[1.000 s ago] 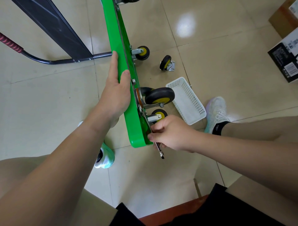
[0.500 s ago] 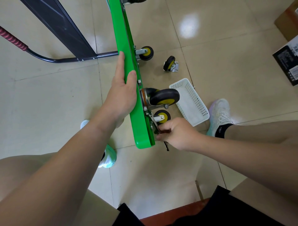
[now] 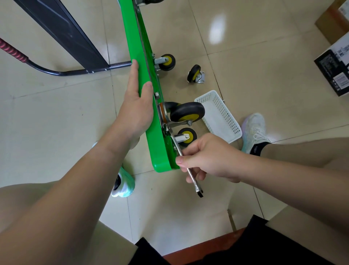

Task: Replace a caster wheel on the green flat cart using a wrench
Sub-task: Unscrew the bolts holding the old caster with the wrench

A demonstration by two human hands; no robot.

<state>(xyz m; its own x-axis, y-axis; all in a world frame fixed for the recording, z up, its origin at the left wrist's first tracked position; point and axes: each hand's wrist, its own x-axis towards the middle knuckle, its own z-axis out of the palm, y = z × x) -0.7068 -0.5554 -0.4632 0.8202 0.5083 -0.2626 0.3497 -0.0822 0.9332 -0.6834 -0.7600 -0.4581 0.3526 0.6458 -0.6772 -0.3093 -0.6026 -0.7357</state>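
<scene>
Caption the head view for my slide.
Left hand steadies the upended green cart; right hand holds a wrench to its underside.

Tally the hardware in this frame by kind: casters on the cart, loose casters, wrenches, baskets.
Casters mounted on the green cart: 4 (large caster, two small casters, one cut off at the top edge)
Loose caster: 1
Wrench, in the right hand: 1
White basket: 1
Total: 7
</scene>
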